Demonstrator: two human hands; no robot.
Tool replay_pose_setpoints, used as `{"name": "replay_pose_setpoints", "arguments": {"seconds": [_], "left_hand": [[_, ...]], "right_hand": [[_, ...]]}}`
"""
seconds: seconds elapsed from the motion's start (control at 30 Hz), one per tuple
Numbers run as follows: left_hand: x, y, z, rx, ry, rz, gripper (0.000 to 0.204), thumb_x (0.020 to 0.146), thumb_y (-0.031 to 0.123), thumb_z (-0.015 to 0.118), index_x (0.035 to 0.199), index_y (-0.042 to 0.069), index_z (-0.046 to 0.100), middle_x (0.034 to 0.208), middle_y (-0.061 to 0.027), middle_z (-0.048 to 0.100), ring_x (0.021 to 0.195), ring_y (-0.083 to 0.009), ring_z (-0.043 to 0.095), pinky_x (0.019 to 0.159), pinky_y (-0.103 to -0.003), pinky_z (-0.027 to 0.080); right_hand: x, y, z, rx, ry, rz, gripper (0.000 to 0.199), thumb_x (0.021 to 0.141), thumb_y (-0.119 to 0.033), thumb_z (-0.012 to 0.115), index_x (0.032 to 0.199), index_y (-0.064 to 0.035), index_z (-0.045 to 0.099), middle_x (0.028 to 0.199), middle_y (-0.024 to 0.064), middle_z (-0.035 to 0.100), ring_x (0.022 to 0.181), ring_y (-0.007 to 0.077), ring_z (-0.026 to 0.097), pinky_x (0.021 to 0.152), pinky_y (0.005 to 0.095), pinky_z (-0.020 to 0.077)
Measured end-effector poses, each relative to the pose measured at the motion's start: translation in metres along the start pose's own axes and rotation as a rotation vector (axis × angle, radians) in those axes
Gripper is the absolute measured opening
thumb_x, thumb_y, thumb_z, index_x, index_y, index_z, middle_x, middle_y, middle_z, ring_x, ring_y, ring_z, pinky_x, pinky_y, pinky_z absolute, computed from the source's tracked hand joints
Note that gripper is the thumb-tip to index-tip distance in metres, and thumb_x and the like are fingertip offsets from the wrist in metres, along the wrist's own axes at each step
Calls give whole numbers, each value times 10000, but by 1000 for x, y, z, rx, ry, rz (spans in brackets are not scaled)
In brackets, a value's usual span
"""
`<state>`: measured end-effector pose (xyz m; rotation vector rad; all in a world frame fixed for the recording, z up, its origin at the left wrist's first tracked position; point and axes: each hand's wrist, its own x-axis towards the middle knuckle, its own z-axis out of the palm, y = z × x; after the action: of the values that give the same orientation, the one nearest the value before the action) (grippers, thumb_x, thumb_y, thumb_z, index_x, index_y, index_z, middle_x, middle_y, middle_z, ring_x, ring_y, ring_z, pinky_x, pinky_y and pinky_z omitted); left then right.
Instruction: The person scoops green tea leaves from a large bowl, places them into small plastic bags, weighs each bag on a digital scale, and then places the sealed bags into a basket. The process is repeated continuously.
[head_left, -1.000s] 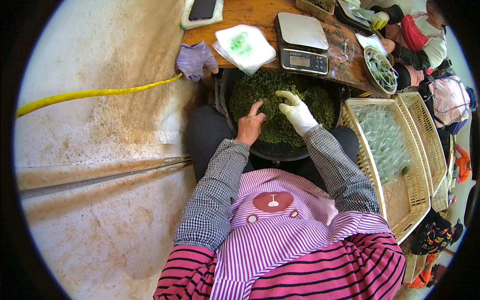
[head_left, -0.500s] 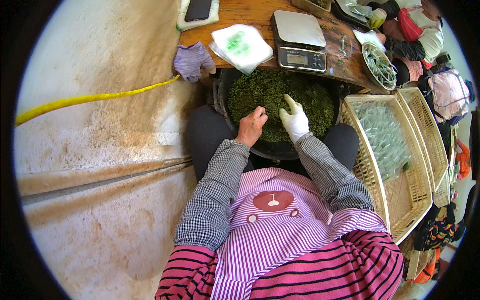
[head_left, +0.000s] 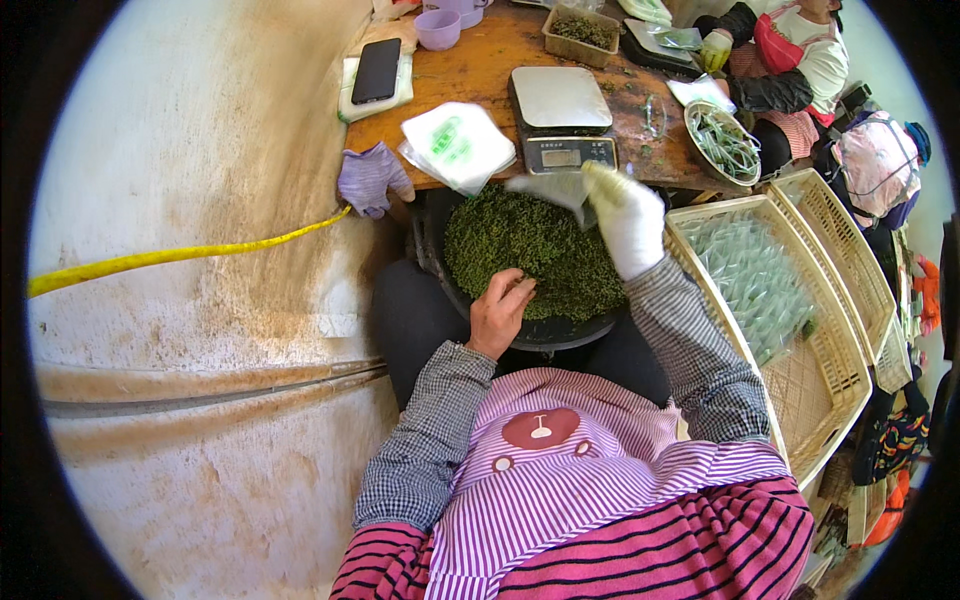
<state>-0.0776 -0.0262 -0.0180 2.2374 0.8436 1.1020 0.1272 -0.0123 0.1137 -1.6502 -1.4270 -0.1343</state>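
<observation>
Greens (head_left: 530, 240) lie heaped in the black tub (head_left: 550, 334), best gathered in small, loose pinches by the bare left hand (head_left: 498, 312), its fingertips bunched together, while the gloved right hand (head_left: 630, 215), fingers seemingly clamped on a blurred clear bag (head_left: 560, 187), should hold it steady.

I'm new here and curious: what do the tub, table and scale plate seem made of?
Tub: matte plastic or rubber, judging by its dull black rim. Table: wood, showing brown, stained grain. Scale plate: probably satin metal; smooth grey sheen.
</observation>
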Motion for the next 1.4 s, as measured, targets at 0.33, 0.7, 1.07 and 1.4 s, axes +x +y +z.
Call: {"name": "replay_pose_setpoints", "arguments": {"seconds": [0.33, 0.7, 1.07, 1.4], "left_hand": [[-9, -16, 10, 174, -465, -474, 256, 858, 167, 639, 1079, 38, 632, 1412, -156, 353, 883, -293, 641, 780, -420, 536], [-2, -17, 21, 19, -367, -445, 219, 873, 169, 622, 1049, 40, 638, 1227, -121, 529, 860, -228, 648, 735, -354, 533], [31, -14, 18, -217, -214, -476, 168, 881, 111, 620, 1011, 10, 653, 928, -81, 642, 813, -156, 635, 713, -284, 522], [138, 10, 23, -689, -101, -838, 260, 943, 212, 557, 1113, 23, 612, 992, -69, 664, 867, -129, 648, 728, -244, 517]], "right_hand": [[85, 53, 40, -281, -160, 85, 290, 860, -293, 599, 1096, -124, 606, 1013, 108, 652, 886, 271, 639, 749, 347, 511], [-94, 110, 30, -842, -1147, 176, 365, 808, -292, 661, 1105, -80, 646, 1041, 118, 599, 962, 267, 576, 788, 410, 460], [-95, 145, 65, -843, -1400, 233, 214, 783, -166, 671, 960, -51, 709, 959, 113, 684, 910, 275, 647, 735, 404, 490], [-87, 128, 7, 221, -770, 851, 263, 791, -213, 712, 1013, -71, 703, 972, 157, 673, 908, 270, 628, 838, 378, 487]]}}
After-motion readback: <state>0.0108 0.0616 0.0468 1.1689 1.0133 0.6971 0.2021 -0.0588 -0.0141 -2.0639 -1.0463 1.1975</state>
